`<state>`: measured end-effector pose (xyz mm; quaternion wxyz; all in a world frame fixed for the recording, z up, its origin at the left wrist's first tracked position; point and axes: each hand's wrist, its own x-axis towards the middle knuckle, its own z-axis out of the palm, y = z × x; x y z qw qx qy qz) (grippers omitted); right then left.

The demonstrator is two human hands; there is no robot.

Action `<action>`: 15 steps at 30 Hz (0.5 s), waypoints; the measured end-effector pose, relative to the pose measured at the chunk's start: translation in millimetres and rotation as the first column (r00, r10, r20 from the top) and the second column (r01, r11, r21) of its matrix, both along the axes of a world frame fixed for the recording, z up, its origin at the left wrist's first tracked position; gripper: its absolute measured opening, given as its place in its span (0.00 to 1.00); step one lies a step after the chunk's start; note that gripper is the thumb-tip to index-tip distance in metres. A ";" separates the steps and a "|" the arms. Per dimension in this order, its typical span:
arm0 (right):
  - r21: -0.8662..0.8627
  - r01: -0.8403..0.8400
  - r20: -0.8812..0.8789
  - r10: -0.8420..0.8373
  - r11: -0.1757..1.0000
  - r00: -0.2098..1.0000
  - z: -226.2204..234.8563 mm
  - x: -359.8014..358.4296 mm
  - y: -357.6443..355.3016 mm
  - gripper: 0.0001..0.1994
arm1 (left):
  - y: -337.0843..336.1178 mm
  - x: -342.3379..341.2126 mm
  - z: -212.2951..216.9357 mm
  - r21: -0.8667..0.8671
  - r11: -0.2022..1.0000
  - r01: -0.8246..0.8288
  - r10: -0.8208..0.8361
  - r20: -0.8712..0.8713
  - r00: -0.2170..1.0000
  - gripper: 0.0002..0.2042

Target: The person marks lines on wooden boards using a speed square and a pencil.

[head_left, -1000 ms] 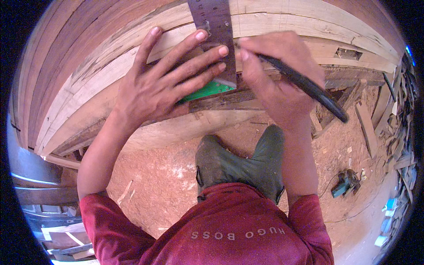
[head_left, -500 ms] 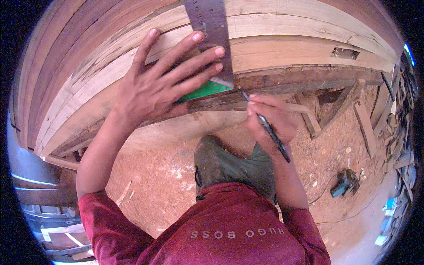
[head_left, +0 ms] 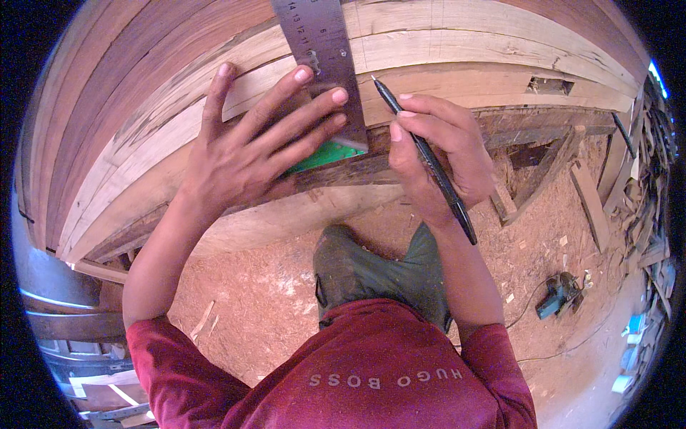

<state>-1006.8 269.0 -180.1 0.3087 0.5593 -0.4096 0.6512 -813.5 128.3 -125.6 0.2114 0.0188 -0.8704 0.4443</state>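
Observation:
My left hand (head_left: 250, 146) lies flat with fingers spread on a try square, pressing its metal blade (head_left: 321, 50) and green stock (head_left: 327, 155) against a stack of pale wooden planks (head_left: 457, 53). My right hand (head_left: 436, 154) grips a black pen (head_left: 429, 161) just to the right of the blade. The pen's tip touches the plank face close beside the blade's right edge.
Reddish sawdust covers the ground (head_left: 250, 300) below the planks. A teal power tool (head_left: 561, 294) with a cord lies on the ground at right. Scrap wood pieces (head_left: 643, 193) are piled along the right rim. Dark planks (head_left: 86, 121) curve away at left.
My right hand dropped from the plank down toward the ground with the pen, then came back up. The pen tip now rests beside the blade. The left hand has stayed on the square.

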 end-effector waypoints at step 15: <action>-0.028 -0.072 -0.017 0.072 0.997 0.997 4.8 0.3 -12.6 0.11 | 0.9 -0.1 0.1 0.037 0.999 -0.020 0.020 0.006 1.000 0.41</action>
